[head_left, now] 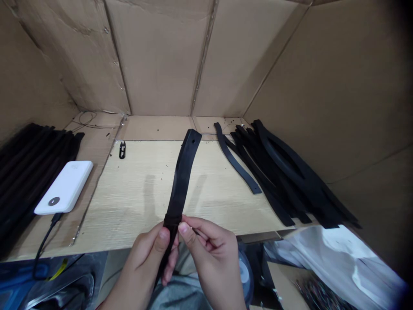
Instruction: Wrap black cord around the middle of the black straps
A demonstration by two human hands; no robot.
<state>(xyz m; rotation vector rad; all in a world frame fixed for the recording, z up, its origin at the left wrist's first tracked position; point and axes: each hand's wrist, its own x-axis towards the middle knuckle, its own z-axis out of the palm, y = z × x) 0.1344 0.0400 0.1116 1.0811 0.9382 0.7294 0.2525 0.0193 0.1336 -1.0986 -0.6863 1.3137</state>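
A curved black strip (183,172) with a small hole near its top end stands up in front of me. A darker band, apparently the edge of a fabric sleeve (173,219), goes around its lower part. My left hand (150,249) is closed around the covered lower part, thumb on the front. With thumb and fingertips, my right hand (209,243) pinches the right side at that band. The strip's bottom end is hidden by my hands and lap.
Bare black strips (274,172) lie piled on the right, with a single strip (237,161) beside them. On the left are dark fabric-like strips (35,168), a white power bank (66,185) with a cable, and small thread snips (122,150). Cardboard walls (161,56) enclose the table (129,193).
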